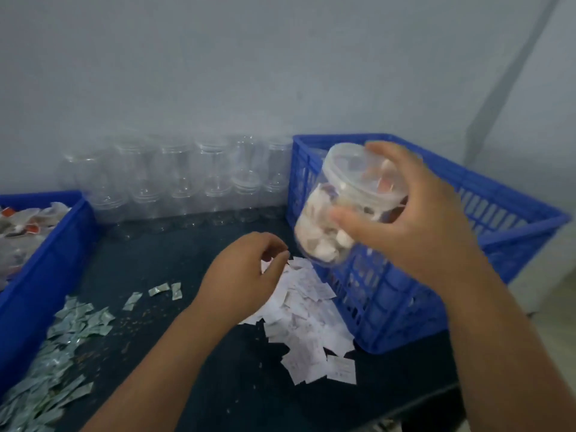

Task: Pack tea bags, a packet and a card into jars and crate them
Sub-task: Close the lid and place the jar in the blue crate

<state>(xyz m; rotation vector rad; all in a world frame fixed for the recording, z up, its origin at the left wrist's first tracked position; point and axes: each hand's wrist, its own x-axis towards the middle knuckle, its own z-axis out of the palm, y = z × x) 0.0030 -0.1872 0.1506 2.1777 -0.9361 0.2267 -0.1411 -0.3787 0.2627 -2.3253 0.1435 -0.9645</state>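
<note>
A clear plastic jar (pixel 339 207) is held in the air, tilted so its base points down and left, over the near left corner of the blue slatted crate (pixel 392 310) on the right. It is packed with pale tea bags, and a clear lid seems to sit on its top. The right hand (pixel 414 219) grips it from the right side, fingers curled round the upper part and thumb across the front. What lies inside this crate is too blurred to make out through the slats. At the left edge stands a second blue crate (pixel 46 263) holding loose tea bags (pixel 25 222) with red and white tags. Between the two crates, empty clear jars (pixel 174 179) are stacked in rows against the wall (pixel 249 73), which is plain and pale grey. On the dark surface (pixel 193 369), a heap of white cards (pixel 308 322) lies just beside the right crate, and silvery packets (pixel 62 338) are strewn along the left crate. The left hand (pixel 246 272) is at the far end of the cards, fingers curled, thumb and forefinger close together; whether they pinch a card cannot be told.
</note>
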